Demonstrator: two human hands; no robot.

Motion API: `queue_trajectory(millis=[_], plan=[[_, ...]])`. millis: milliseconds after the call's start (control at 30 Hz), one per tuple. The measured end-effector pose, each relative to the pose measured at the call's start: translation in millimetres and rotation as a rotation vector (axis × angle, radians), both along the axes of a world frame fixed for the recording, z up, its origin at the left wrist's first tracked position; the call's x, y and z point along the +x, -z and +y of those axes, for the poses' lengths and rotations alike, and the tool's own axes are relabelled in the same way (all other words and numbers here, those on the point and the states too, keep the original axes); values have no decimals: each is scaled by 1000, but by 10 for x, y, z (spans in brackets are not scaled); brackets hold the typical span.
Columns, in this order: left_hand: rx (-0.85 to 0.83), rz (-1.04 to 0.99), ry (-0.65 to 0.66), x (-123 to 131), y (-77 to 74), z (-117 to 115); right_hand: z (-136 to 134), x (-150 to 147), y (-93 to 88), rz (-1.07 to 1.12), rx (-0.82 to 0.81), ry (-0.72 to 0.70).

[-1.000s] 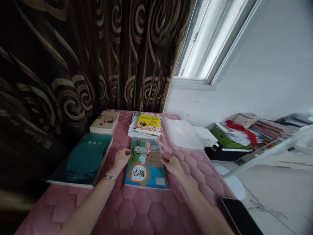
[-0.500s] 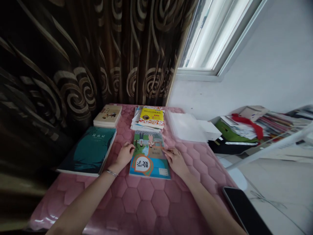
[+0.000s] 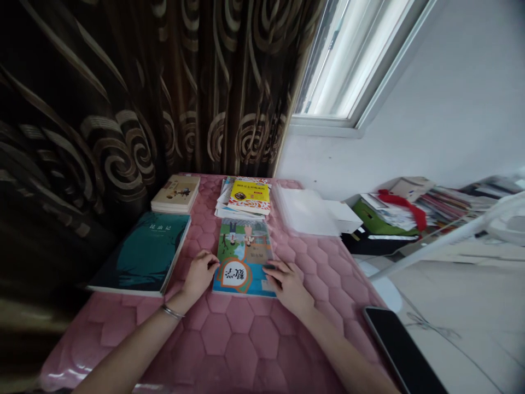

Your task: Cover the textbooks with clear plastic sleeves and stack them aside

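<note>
A mathematics textbook point(image 3: 246, 251) with a blue, green and brown cover lies flat in front of me, its print upside down. My left hand point(image 3: 202, 272), a bracelet on its wrist, has its fingers curled together at the book's left edge. On the right side, my right hand point(image 3: 289, 284) rests its outstretched fingers over the lower right part of the cover. Just beyond the textbook is a stack of papers and booklets point(image 3: 246, 210) with a yellow book point(image 3: 250, 191) on top. A large dark green book point(image 3: 150, 251) lies left of my left hand.
Several small beige books point(image 3: 176, 192) are stacked at the back left. Clear plastic and white sheets point(image 3: 305, 210) lie at the back right. A black phone point(image 3: 400, 347) is at the pink table's point(image 3: 229, 355) right edge. Dark curtains point(image 3: 184, 82) hang behind.
Both hands have slid toward me along the textbook's sides. My right fingers now reach further over its cover. The whole view has shifted slightly; the other books lie as before.
</note>
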State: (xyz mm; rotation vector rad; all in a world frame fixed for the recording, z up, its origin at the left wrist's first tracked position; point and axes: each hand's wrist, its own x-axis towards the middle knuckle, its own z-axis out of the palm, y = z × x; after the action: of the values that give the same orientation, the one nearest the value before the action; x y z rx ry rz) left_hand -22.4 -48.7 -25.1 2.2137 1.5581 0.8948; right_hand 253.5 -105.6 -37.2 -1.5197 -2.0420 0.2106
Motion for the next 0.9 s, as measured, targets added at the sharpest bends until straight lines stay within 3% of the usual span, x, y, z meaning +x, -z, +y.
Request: queue_trajectory(millis=[133,267,500,667,900], plan=[[173,159,69,164,-18,-331,-164,-243,-96,-64,-37,-29],[180,314,230,298,-9,-666,-360,-496,-103,-83,-30,-105],[136,235,214,325,43,-635,-314,-602,-28,-74,-10,-71],[102,203,193,149,-16,-606,-331,-456,7,-74,25,-44],[22,257,111,-307,-16,-560,-443,140,128,-104,58,27]])
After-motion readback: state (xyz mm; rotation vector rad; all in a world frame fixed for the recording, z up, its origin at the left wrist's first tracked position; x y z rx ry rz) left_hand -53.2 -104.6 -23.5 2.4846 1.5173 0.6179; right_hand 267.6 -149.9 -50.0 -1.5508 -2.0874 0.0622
